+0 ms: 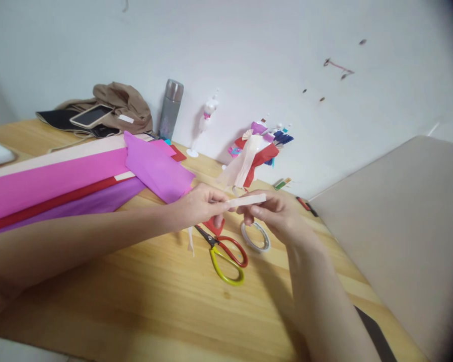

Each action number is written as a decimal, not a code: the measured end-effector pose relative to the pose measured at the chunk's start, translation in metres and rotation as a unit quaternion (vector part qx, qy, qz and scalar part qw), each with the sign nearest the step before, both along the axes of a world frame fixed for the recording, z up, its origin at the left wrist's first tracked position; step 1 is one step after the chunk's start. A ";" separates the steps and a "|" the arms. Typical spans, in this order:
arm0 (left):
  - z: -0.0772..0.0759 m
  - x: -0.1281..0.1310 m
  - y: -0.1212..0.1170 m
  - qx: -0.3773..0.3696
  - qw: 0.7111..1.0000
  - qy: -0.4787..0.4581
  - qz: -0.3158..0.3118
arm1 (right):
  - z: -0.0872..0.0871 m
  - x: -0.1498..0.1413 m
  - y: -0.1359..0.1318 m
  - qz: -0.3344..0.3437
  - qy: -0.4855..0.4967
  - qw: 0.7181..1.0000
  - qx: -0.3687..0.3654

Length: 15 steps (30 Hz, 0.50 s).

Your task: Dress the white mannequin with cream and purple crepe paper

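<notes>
- Evidently, a narrow pale strip is held nearly level, raised above the middle of the worktop, probably so that its length is spread out in plain view.
- Its left end is pinched between thumb and forefinger of the left hand, a light grip that seems suited to something so thin and easily creased.
- The right end is met by the curled fingers of the right hand; whether it is pinched there or merely backed by them cannot be told at this angle.
- Beneath the hands, scissors with one red and one yellow handle are laid with the handles toward the near side, presumably for easy reach.
- A white ring-shaped roll is laid just beside them on the right, close at hand too.
- To the left, a purple sheet is laid across the ends of long pink strips, perhaps so that the near middle is left for handling.
- On the far side, a grey flask and a slim white figurine are stood upright by the wall, seemingly out of the way.
</notes>
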<state>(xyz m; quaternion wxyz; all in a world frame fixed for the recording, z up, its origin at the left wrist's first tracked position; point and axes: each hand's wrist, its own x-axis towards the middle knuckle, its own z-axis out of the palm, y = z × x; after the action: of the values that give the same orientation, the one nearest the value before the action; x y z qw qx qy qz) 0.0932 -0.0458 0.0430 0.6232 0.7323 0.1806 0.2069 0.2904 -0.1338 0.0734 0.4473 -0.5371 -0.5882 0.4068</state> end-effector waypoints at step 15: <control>-0.005 -0.003 -0.002 0.141 0.988 -0.001 0.064 | -0.001 -0.046 0.000 -0.141 -0.081 0.986 0.036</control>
<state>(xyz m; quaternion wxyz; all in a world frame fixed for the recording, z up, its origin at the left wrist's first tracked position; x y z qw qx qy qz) 0.0898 -0.0480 0.0378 0.4997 0.7995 0.1952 0.2702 0.2440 -0.1340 0.0719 0.4703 -0.6292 -0.5549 0.2737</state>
